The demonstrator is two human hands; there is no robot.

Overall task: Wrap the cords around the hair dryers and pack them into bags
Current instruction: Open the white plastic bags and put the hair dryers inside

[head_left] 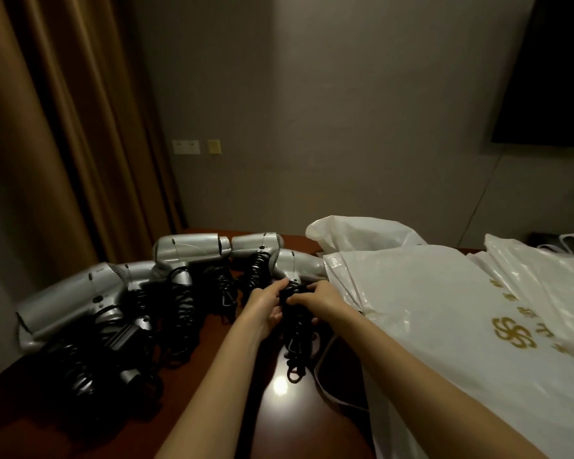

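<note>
Several silver hair dryers with black coiled cords lie on a dark red-brown table (212, 376). The rightmost dryer (295, 266) lies at mid-table, its handle wound in black coiled cord (297, 339) that trails toward me. My left hand (265, 309) grips the cord-wrapped handle from the left. My right hand (315, 299) pinches the cord at the handle from the right. White plastic bags (444, 313) with a gold logo lie piled just right of my hands.
Other dryers lie to the left: one at the back (193, 250), one beside it (256, 241), a large one at the near left (70, 296) with tangled cords. A brown curtain (63, 127) hangs at left. A dark screen (554, 71) hangs on the wall at right.
</note>
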